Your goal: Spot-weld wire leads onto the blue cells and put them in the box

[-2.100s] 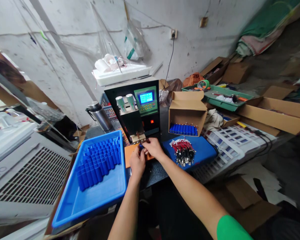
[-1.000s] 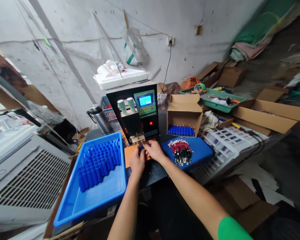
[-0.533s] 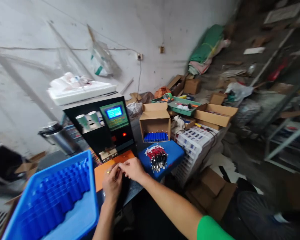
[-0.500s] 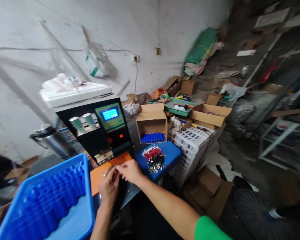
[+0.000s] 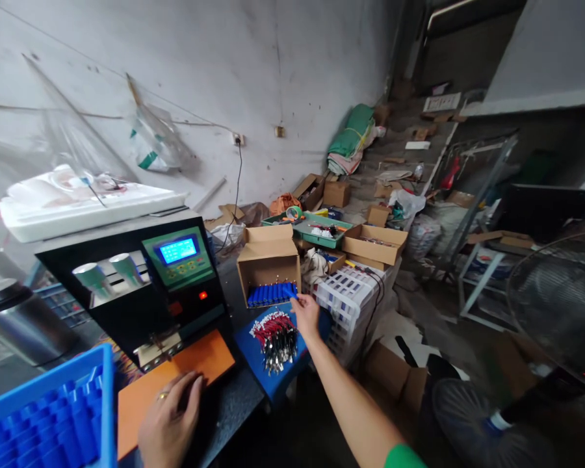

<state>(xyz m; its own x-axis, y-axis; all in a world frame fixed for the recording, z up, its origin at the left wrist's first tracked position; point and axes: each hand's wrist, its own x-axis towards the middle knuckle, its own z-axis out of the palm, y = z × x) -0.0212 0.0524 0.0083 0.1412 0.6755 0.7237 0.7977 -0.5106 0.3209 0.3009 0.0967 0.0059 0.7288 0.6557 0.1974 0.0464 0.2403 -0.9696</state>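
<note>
My right hand [image 5: 306,313] is closed on the end of a blue battery cell [image 5: 291,292] at the right front corner of an open cardboard box [image 5: 268,250]. A row of blue cells [image 5: 268,294] lies inside that box. Just below it, a bundle of red and black wire leads [image 5: 276,338] with white ends rests on a blue surface [image 5: 263,383]. My left hand [image 5: 171,416], wearing a ring, rests on an orange board [image 5: 209,357], fingers loosely bent and thumb apart. I see nothing in it. Behind the board stands a black spot-welding machine [image 5: 160,318] with a lit display.
A blue tray [image 5: 108,403] of upright blue cells stands at the left, near a steel jug [image 5: 22,322]. Right of the box are a white plastic crate [image 5: 344,292], a green tray [image 5: 316,227] and another cardboard box [image 5: 375,244]. A fan [image 5: 560,305] stands far right.
My hands were together over the orange board. The right has moved away to the cardboard box and taken hold of a cell; the left has settled on the board. My view has turned right.
</note>
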